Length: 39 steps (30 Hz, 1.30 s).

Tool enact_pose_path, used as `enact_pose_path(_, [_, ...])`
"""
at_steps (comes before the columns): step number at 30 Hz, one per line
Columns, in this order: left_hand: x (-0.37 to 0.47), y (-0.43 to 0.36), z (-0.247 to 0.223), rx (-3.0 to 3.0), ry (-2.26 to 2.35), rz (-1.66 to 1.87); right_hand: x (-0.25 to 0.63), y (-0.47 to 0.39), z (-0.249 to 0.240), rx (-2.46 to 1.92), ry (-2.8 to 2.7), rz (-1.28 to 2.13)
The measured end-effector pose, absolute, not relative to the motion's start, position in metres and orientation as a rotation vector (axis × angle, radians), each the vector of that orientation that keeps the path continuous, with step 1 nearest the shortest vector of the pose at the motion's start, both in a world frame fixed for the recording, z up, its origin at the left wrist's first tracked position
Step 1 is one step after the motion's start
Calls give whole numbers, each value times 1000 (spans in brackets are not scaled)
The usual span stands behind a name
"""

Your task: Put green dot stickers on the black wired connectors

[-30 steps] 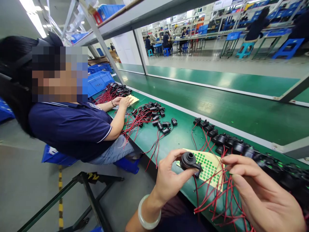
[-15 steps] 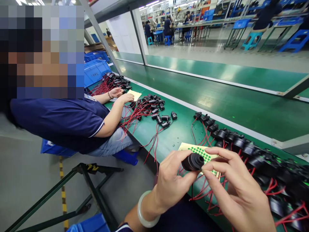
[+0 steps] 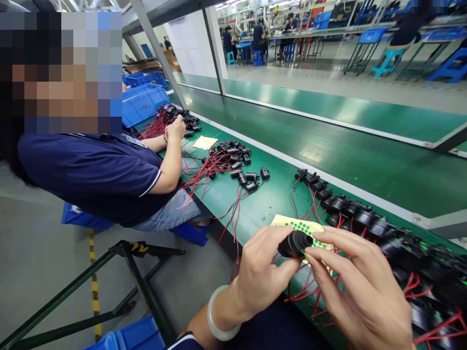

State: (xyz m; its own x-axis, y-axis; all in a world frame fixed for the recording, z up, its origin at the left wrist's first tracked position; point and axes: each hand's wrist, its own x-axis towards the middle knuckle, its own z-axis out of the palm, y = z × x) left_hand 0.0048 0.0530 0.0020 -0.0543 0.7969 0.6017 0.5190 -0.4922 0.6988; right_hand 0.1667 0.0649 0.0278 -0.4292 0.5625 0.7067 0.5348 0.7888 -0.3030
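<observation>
My left hand (image 3: 260, 272) is wrapped round a black cylindrical part (image 3: 295, 244), its narrow stepped end facing right. Close against that end is my right hand (image 3: 359, 287), thumb and forefinger pinched together. A tiny green dot sticker (image 3: 303, 251) shows at these fingertips, touching or almost touching the part. Behind both hands lies a yellow sheet of green dot stickers (image 3: 301, 226), partly covered by them. To the right, similar black parts (image 3: 363, 217) with red wires stand in a row, some bearing green dots.
On the green bench (image 3: 262, 201), a pile of black wired parts (image 3: 233, 153) lies left of the sheet. A co-worker (image 3: 98, 175) sits at the left, near another yellow sheet (image 3: 205, 142). Blue bins (image 3: 146, 103) stand behind. A metal frame post (image 3: 214, 48) rises from the bench.
The green dot now shows at my right fingertips, which sit by the part's end. The co-worker's hands have moved back from their yellow sheet towards the farther pile.
</observation>
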Motion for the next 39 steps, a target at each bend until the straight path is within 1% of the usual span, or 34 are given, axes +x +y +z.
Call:
enact_pose_path(9, [1,51,1,2013,1413,1566,167,67,33,-852,-2144,100])
enact_pose_path(19, [1,50,2,1977,1414,1549,173,61,35,-864,-2108,290])
enact_pose_path(25, [3,50,4,1986,1402,1565,169,62,39,-827,-2149,165])
enact_pose_path(32, [4,50,5,1998,1382,1576,166,62,33,-761,-2143,20])
enact_pose_path(39, [3,49,6,2008,1399,1568,166,63,34,-732,-2148,-17])
